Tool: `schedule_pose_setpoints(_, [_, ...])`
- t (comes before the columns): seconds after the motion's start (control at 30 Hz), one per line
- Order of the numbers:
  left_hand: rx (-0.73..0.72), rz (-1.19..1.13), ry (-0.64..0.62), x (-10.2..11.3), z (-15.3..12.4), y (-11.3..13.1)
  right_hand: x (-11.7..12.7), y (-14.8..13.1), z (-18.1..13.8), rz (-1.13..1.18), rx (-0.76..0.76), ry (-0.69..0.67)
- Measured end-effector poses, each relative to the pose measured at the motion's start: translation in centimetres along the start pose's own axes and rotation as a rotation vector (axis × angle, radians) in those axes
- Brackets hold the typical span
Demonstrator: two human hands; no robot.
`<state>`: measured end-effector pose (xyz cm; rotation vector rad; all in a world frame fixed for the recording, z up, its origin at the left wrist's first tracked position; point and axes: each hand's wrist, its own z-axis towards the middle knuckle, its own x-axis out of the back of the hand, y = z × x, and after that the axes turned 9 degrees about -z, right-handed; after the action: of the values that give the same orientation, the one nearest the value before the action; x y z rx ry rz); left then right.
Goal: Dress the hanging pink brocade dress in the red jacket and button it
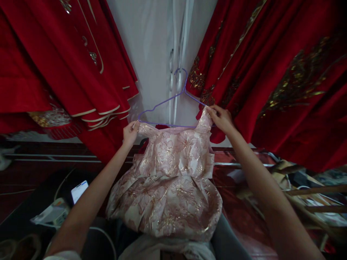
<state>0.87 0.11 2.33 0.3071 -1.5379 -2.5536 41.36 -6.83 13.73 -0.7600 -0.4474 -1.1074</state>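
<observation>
A small pink dress [173, 155] with a shiny floral pattern hangs from a purple wire hanger [168, 98] in front of me. My left hand [131, 133] pinches the dress's left strap at the hanger's left end. At the opposite end, my right hand [221, 118] grips the other strap where it meets the hanger. The hanger's hook points up, near a pale vertical rail; whether it touches the rail I cannot tell. The skirt spreads out low, close to my lap.
Red garments with gold embroidery hang on the left [94, 72] and the right [260, 72]. A lit phone [79, 191] lies at lower left beside a clear plastic packet [52, 213]. A cluttered rack [311, 191] stands at lower right.
</observation>
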Motion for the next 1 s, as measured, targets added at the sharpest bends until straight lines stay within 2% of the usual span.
schedule_pose_setpoints(0.23, [0.092,-0.128,-0.056,0.3,-0.2,0.1,-0.1,0.4,0.2,-0.018,0.009,0.022])
schedule_pose_setpoints(0.43, [0.054,-0.114,-0.068,0.2,1.7,1.8,0.2,0.7,0.6,-0.061,0.030,0.031])
schedule_pose_setpoints(0.57, [0.050,-0.107,-0.252,-1.4,4.8,5.1,0.3,0.3,0.2,-0.016,0.042,-0.015])
schedule_pose_setpoints(0.63, [0.131,-0.086,-0.403,-2.5,6.0,7.0,0.1,0.1,-0.1,0.028,0.026,-0.035])
schedule_pose_setpoints(0.7, [0.231,-0.090,-0.493,-3.3,6.7,8.3,-0.4,0.2,-0.3,0.083,-0.010,-0.039])
schedule_pose_setpoints(0.77, [0.276,-0.157,-0.450,-3.6,6.5,8.8,-1.1,0.4,-0.4,0.139,-0.047,-0.038])
schedule_pose_setpoints(0.9, [0.281,-0.389,-0.188,-3.2,4.4,7.1,-2.8,0.8,-0.5,0.231,-0.082,-0.076])
schedule_pose_setpoints(1.0, [0.416,-0.496,-0.149,-3.8,1.7,5.2,-3.5,0.7,-0.7,0.253,-0.080,-0.079])
